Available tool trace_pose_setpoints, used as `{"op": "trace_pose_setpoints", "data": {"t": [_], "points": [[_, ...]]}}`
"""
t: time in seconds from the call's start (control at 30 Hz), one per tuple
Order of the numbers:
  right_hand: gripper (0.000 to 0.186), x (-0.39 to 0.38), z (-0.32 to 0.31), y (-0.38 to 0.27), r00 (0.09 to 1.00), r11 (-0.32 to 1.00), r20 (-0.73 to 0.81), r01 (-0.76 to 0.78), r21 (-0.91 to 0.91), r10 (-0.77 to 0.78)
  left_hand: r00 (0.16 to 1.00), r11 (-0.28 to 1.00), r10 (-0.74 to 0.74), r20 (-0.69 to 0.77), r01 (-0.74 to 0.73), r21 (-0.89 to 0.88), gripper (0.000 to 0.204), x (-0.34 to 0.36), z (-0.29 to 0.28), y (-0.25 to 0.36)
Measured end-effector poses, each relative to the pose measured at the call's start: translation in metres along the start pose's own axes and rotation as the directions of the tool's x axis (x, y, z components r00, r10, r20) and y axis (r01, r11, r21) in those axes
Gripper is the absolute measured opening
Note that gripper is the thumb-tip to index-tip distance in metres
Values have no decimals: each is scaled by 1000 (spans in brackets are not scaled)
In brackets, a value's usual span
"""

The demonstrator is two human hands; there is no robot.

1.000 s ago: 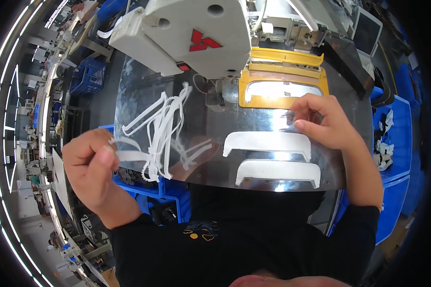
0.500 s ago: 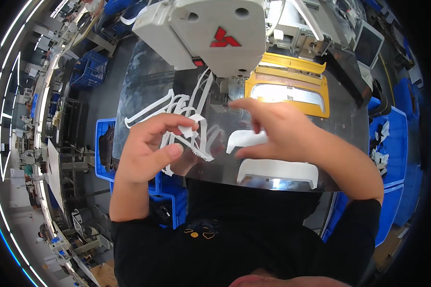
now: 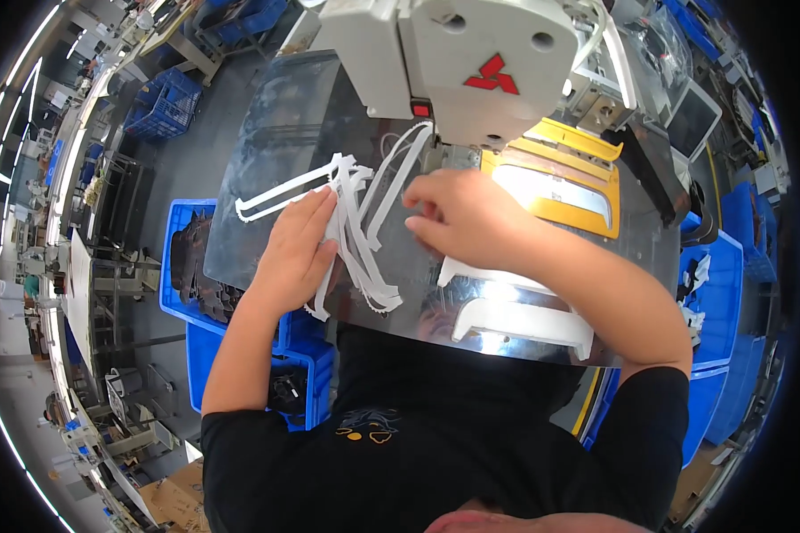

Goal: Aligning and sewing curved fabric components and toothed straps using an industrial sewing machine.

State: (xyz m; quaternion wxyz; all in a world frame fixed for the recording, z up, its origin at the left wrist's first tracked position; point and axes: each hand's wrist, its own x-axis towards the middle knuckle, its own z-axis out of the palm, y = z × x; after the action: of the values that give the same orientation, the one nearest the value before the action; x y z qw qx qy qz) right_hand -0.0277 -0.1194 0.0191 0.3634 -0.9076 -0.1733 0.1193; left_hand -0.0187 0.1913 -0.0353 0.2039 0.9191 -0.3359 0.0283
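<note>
**White strips (image 3: pixel 354 240) lying tangled beside a sewing machine (image 3: pixel 471 98)**

A worker's left hand (image 3: pixel 298 244) is resting against the left edge of the strips, just left of the frame's centre, its fingers straightened and unclenched with the thumb standing apart. The right hand (image 3: pixel 471 213) is showing near the centre of the frame, just right of the strips, its fingers curling inward; whether they are grasping anything cannot be told. Below the right forearm, two white curved pieces (image 3: pixel 524 322) are lying on the shiny bench (image 3: pixel 267 115), the upper one partly hidden by the arm. A yellow frame (image 3: pixel 578 224) is lying at the upper right, beside the pale machine. At the left, a blue bin (image 3: pixel 174 302) is holding dark pieces (image 3: pixel 200 266), while another blue bin (image 3: pixel 729 293) is standing toward the right edge.
</note>
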Motion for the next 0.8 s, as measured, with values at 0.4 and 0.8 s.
{"op": "trace_pose_setpoints", "data": {"t": [0.4, 0.8], "points": [[46, 102, 45, -9, 993, 954, -80, 63, -295, -90, 996, 991, -29, 89, 16, 136, 65, 3, 8, 6], [8, -49, -42, -35, 909, 939, -235, 332, -87, -343, 987, 971, -154, 43, 143, 192, 61, 36, 19, -26]]}}
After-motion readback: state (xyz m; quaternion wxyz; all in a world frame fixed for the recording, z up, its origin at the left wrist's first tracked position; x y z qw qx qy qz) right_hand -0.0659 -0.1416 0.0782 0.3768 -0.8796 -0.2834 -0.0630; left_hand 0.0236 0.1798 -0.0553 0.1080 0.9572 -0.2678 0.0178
